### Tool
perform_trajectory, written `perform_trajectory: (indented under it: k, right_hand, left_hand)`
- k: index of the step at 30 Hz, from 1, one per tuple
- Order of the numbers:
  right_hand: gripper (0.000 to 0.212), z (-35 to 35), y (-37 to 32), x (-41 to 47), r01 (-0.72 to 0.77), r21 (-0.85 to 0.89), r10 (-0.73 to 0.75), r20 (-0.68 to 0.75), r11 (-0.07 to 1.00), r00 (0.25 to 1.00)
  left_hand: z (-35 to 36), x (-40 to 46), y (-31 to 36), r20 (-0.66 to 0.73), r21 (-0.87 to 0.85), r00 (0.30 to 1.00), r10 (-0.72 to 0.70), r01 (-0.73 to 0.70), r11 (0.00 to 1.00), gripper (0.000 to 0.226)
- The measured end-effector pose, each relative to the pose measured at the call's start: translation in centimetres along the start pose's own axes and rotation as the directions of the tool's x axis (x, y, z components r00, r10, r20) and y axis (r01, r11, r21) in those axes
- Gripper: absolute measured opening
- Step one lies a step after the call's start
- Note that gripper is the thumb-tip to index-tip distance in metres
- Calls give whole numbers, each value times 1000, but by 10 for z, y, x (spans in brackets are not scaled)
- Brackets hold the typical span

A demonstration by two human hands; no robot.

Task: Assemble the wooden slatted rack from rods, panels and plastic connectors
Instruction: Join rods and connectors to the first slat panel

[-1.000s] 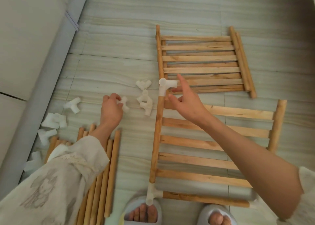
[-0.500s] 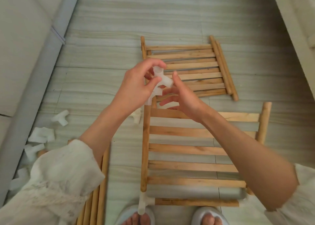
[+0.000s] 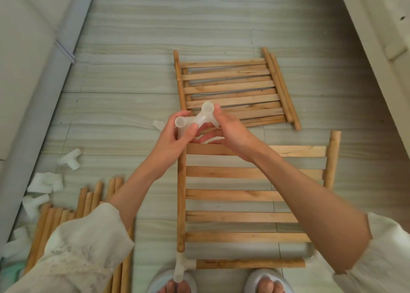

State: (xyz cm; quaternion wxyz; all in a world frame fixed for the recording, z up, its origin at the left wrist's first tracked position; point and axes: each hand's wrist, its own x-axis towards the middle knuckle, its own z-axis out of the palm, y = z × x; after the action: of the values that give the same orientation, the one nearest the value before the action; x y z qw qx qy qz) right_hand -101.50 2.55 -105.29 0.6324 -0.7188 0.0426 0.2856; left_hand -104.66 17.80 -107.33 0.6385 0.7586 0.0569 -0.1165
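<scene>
A translucent white plastic connector (image 3: pixel 198 118) with several sockets is held over the far left corner of the near slatted panel (image 3: pixel 248 195). My left hand (image 3: pixel 177 135) grips its left socket and my right hand (image 3: pixel 224 126) grips its right side. Both hands hide that corner, so I cannot tell if the connector sits on the rod. The panel's left side rod (image 3: pixel 181 204) runs down to another white connector (image 3: pixel 180 268) at the near corner, which joins a front rod (image 3: pixel 250 264). A stack of two more slatted panels (image 3: pixel 233 91) lies farther away on the floor.
Loose wooden rods (image 3: pixel 88 204) lie bundled at lower left, partly under my sleeve. Several spare white connectors (image 3: pixel 46 181) are scattered left of them, one more (image 3: pixel 158 124) behind my left hand. A grey skirting (image 3: pixel 44 93) runs along the left; a white furniture edge (image 3: pixel 377 37) stands right. My slippered feet (image 3: pixel 221 281) are at the bottom.
My left hand left the loose connectors on the floor and came up to join my right hand on the connector by the panel's far left corner. The camera shifted right.
</scene>
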Motion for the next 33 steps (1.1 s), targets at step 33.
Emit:
perform_trajectory:
  k: [33]
  right_hand:
    - [49, 10, 13, 8, 66, -169, -90, -136, 983, 987]
  left_hand:
    - [-108, -57, -120, -433, 824, 845, -314, 512, 243, 43]
